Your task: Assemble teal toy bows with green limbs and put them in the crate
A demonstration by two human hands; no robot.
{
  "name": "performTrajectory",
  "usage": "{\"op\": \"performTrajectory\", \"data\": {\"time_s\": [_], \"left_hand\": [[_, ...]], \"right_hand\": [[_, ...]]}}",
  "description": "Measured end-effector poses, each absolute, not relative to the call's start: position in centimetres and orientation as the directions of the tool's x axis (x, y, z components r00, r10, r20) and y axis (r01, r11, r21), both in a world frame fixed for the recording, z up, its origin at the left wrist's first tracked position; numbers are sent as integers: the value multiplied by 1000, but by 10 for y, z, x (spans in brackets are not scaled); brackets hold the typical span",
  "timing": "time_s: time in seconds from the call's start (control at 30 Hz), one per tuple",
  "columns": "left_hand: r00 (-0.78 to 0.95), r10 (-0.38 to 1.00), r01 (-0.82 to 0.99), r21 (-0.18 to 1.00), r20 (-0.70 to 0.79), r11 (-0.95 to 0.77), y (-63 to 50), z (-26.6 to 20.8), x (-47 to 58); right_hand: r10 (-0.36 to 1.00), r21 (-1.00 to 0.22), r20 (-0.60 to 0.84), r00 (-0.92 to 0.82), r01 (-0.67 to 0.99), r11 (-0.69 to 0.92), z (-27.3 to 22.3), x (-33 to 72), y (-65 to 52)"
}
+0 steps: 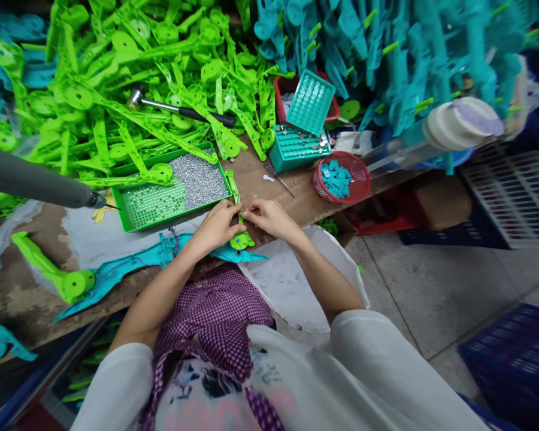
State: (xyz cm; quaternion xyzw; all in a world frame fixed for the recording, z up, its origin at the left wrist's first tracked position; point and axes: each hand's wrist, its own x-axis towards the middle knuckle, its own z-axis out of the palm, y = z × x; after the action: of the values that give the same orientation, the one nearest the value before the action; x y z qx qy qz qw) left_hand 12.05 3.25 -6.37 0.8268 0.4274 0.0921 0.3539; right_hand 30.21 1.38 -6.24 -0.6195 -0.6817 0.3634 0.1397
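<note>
My left hand (pixel 219 226) is closed, its fingers and thumb on a slim bright green plastic part (pixel 241 241) with a round end towards me. Facing it, my right hand (pixel 272 218) pinches at the same part's middle, with thumb and forefinger together; whatever small thing may be between them is hidden. Beneath the hands and to the left lies a long blue plastic part (pixel 130 258) with thin red and dark wires on it. Another green part (pixel 74 284) rests over its left end. A green tray (pixel 161 224) of small silvery screws stands just beyond my left hand.
A grey power screwdriver (pixel 36 173) reaches in from the left. Heaped green parts (pixel 90 96) hold a hammer (pixel 179 109). At right are a screwdriver (pixel 281 179), a teal box (pixel 296 158), a red basket (pixel 362 190) of blue pieces and a clear bottle (pixel 431 140).
</note>
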Motion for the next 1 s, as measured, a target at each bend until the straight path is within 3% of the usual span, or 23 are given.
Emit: {"op": "performTrajectory", "data": {"time_s": [0.1, 0.23, 0.3, 0.67, 0.83, 0.9, 1.0], "left_hand": [[604, 776, 647, 680, -180, -345, 33, -67, 122], [595, 777, 655, 684, -204, -322, 34, -67, 124], [596, 778, 659, 675, -198, -333, 35, -67, 124], [616, 767, 640, 681, -177, -356, 38, -66, 123], [601, 782, 646, 678, -166, -352, 38, -68, 123], [597, 784, 640, 691, -173, -335, 38, -69, 123], [586, 791, 616, 731, -177, -293, 36, -71, 122]], "right_hand": [[944, -642, -267, -196, 767, -23, -62, 300, 15], [936, -485, -281, -214, 873, 54, -55, 293, 24], [906, -463, -337, -257, 883, 79, -50, 291, 31], [689, -618, -628, -362, 770, -160, -59, 301, 65], [795, -799, -507, -332, 526, -290, -66, 308, 45], [870, -878, -402, -286, 392, -277, -72, 311, 30], [977, -938, -202, -72, 299, -172, -82, 309, 8]]}}
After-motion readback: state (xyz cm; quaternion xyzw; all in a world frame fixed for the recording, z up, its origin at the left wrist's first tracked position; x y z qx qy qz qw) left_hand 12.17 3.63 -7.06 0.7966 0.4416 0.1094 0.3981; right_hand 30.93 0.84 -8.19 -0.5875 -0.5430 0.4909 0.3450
